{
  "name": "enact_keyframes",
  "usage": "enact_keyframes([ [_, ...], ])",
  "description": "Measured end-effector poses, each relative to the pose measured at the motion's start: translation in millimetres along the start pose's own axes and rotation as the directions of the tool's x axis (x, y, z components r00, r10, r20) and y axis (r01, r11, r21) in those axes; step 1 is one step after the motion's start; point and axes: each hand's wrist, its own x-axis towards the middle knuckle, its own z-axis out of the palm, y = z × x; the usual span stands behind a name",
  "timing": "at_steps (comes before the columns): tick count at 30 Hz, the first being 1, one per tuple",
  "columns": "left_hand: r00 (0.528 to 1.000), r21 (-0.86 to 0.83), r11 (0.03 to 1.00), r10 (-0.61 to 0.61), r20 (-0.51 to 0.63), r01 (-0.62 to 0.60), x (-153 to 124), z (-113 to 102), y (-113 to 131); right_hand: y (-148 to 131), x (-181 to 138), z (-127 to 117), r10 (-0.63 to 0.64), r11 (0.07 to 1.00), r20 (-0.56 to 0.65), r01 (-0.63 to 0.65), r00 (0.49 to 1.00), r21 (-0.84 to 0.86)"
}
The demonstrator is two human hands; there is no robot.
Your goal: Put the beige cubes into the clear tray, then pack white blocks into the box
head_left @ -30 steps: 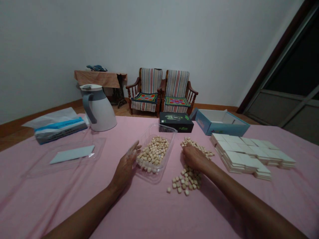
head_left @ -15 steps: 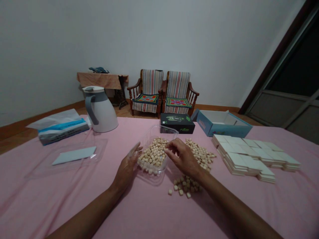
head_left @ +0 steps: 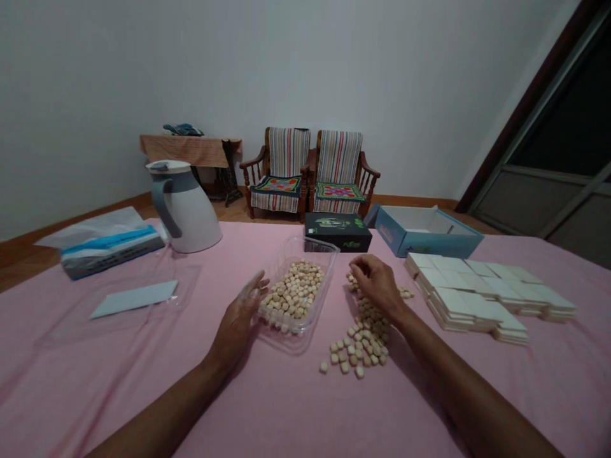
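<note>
A clear plastic container (head_left: pixel 324 280) stands in the middle, partly filled with small pale wooden cubes (head_left: pixel 298 289). My left hand (head_left: pixel 241 315) rests against its left side, fingers stretched out along the wall. To the right of the container lies a loose heap of the same cubes (head_left: pixel 367 337), trailing toward me. Over the far end of that heap is my right hand (head_left: pixel 379 283), fingers bent and drawn together near the thumb. Whatever is between those fingertips is hidden.
A flat clear lid (head_left: pixel 191 280) with a pale strip on it, a tissue pack (head_left: pixel 112 251) and a white jug (head_left: pixel 191 216) occupy the left. Behind are a black box (head_left: pixel 337 230) and a blue open box (head_left: pixel 429 238). Stacked pale square tiles (head_left: pixel 472 299) sit right.
My right hand has moved from above the container to the right, over the loose heap. My left hand stays at the container's side. The view has shifted slightly.
</note>
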Motion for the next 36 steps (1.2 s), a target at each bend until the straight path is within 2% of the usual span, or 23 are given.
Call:
enact_keyframes([
  [2, 1.000, 0.009, 1.000, 0.007, 0.005, -0.007, 1, -1, -2, 15, 1, 1, 0.006, 0.990, 0.128, 0.013, 0.992, -0.143],
  [5, 1.000, 0.009, 1.000, 0.002, 0.016, -0.002, 1, -3, -5, 21, -1, 3, 0.018, 0.948, 0.337, 0.091, 0.942, -0.304],
  [7, 1.000, -0.003, 1.000, -0.006, 0.030, 0.006, 1, -3, -6, 16, -4, 3, 0.018, 0.916, 0.418, 0.153, 0.908, -0.371],
  [9, 0.999, -0.018, 1.000, -0.016, 0.038, 0.017, 1, -3, -6, 9, -6, 3, 0.022, 0.890, 0.449, 0.187, 0.893, -0.416],
  [12, 0.999, -0.035, 0.999, -0.025, 0.033, 0.026, 0, -1, -4, 4, -7, 2, 0.014, 0.885, 0.421, 0.185, 0.907, -0.428],
  [14, 0.999, -0.034, 0.999, -0.028, 0.024, 0.029, 0, -1, -3, 1, -6, 0, -0.021, 0.922, 0.326, 0.144, 0.945, -0.359],
  [16, 0.999, -0.022, 0.999, -0.030, 0.012, 0.030, 0, 0, -1, -5, -4, -4, -0.062, 0.975, 0.180, 0.098, 0.982, -0.200],
  [19, 1.000, -0.010, 1.000, -0.026, -0.010, 0.026, 0, 0, 0, -23, -4, -8, -0.103, 0.990, 0.022, 0.100, 0.994, 0.104],
  [22, 1.000, -0.003, 1.000, -0.026, -0.013, 0.026, -1, 1, 1, -43, -8, -8, -0.156, 0.933, 0.041, 0.134, 0.987, 0.333],
  [24, 0.999, -0.020, 0.998, -0.053, -0.009, 0.053, -1, 1, 2, -52, -13, -4, -0.189, 0.902, 0.097, 0.134, 0.977, 0.410],
  [27, 0.997, -0.052, 0.996, -0.071, 0.006, 0.071, -2, 1, 1, -56, -19, 2, -0.228, 0.896, 0.161, 0.142, 0.960, 0.421],
  [31, 0.999, -0.029, 0.999, -0.040, 0.014, 0.040, 0, 0, 1, -53, -21, 5, -0.247, 0.903, 0.186, 0.155, 0.951, 0.401],
  [34, 0.999, -0.011, 0.999, -0.043, 0.005, 0.043, 0, 0, 1, -51, -17, 2, -0.213, 0.898, 0.184, 0.118, 0.960, 0.424],
  [36, 0.999, -0.003, 0.999, -0.039, 0.006, 0.039, 0, 0, 2, -48, -13, -3, -0.148, 0.910, 0.153, 0.074, 0.977, 0.408],
])
